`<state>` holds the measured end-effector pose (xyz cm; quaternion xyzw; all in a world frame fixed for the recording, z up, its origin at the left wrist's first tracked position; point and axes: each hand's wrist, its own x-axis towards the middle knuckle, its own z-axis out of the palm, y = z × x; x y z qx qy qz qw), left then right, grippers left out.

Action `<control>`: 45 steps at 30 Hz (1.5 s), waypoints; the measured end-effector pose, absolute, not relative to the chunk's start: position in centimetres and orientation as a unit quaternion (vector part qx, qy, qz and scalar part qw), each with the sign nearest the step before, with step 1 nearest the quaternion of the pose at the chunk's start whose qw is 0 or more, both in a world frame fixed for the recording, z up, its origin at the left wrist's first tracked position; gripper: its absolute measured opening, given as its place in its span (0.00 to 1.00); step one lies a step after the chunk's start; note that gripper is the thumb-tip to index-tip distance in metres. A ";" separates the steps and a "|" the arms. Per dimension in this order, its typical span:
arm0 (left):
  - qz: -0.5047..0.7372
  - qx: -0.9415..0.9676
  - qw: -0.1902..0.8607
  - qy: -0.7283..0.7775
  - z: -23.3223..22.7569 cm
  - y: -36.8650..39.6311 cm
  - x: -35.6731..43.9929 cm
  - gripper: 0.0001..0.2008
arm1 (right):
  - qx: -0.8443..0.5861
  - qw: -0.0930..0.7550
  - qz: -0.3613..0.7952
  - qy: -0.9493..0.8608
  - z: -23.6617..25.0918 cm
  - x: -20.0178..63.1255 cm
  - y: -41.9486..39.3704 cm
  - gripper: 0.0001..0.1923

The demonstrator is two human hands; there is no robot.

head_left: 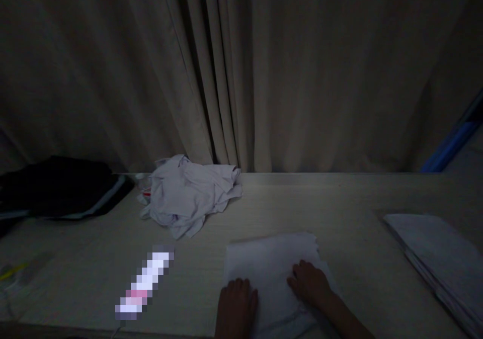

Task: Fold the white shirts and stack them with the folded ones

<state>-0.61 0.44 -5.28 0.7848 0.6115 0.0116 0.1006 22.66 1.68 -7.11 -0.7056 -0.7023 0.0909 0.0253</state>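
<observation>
A white folded cloth (271,258) lies on the table in front of me, its far right corner a little ragged. My left hand (237,306) rests on its near left edge, fingers side by side and thumb apart, pressing on the fabric. Further right, my right hand (311,282) lies on top of the same cloth with slightly bent fingers, thumb apart from them. Some creases show in the fabric near the table's front, between and below the hands. Neither hand lifts the cloth.
A crumpled white cloth heap (184,193) sits at the back, beside a dark pile of fabric (56,188). A bright pixelated device (145,283) lies left of my hands. Stacked white cloths (437,258) are at right. Curtains (302,77) hang behind the table (294,203).
</observation>
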 end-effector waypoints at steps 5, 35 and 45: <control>0.098 0.800 0.001 0.592 -6.6 6.2 0.4 0.25 | -0.711 0.058 0.052 -0.699 -6.7 22.3 3.6 0.22; 0.123 0.856 -0.160 0.475 -11.8 3.7 -6.1 0.34 | -0.681 0.158 -0.084 -0.710 -11.9 26.1 5.1 0.32; 0.083 0.890 -0.172 0.414 -12.0 -2.2 -6.8 0.34 | -0.617 0.149 -0.084 -0.768 -14.9 25.6 -5.1 0.31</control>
